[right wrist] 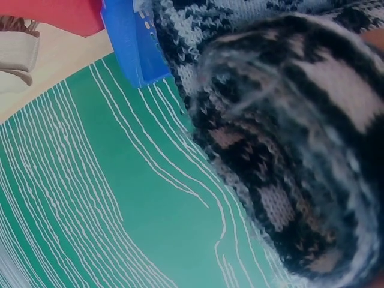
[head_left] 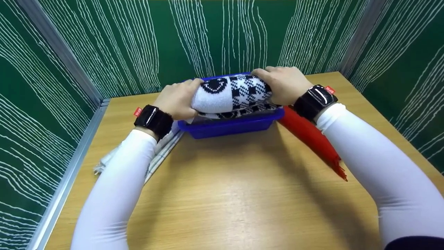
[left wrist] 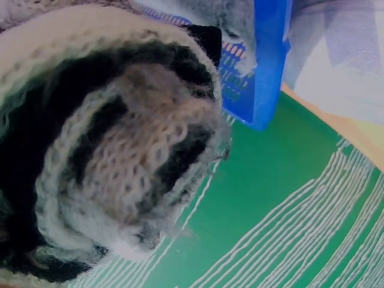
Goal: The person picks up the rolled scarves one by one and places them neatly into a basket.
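A rolled black-and-white knitted scarf [head_left: 231, 93], checked on one side and with a heart on white on the other, is gripped at its two ends. My left hand [head_left: 179, 99] holds the white end and my right hand [head_left: 285, 84] the checked end. Both hands have the thumb on the near side and the fingers over the top. Directly under the roll is a blue plastic basket [head_left: 230, 129], with more patterned knit [head_left: 242, 111] showing at its rim. Spiral layers of the scarf [left wrist: 138, 156] fill much of the left wrist view; the other coiled end [right wrist: 282, 174] shows in the right wrist view.
A folded white plaid scarf [head_left: 163, 152] lies left of the basket, partly behind my left forearm. To the right, a red fringed scarf [head_left: 312, 139] stretches along the wooden table [head_left: 222, 194]. Green walls with white lines [head_left: 239, 38] enclose the back and sides.
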Demonstrator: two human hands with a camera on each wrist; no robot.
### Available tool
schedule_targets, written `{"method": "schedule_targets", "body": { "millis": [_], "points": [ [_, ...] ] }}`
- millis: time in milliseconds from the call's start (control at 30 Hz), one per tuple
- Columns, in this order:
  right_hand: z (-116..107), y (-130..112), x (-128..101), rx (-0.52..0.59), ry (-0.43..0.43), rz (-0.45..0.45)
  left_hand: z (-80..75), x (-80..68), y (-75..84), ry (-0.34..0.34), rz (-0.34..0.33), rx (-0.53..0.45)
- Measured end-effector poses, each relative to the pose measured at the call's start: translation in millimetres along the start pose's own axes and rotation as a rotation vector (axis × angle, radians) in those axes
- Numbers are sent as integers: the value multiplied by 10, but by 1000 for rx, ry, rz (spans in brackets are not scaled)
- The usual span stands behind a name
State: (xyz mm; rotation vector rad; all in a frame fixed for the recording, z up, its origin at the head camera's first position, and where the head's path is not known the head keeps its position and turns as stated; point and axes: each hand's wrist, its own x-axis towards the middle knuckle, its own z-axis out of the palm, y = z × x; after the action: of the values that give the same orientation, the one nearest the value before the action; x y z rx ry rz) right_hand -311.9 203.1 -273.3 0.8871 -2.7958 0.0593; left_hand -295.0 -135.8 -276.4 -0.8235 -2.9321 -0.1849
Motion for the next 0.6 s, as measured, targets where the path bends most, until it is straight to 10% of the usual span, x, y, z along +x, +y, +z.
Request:
{"method": "schedule_targets", "body": {
  "millis": [600],
  "points": [
    [34,17,120,-35,-22,21,36,106,-74,-10,-37,21]
  ]
}}
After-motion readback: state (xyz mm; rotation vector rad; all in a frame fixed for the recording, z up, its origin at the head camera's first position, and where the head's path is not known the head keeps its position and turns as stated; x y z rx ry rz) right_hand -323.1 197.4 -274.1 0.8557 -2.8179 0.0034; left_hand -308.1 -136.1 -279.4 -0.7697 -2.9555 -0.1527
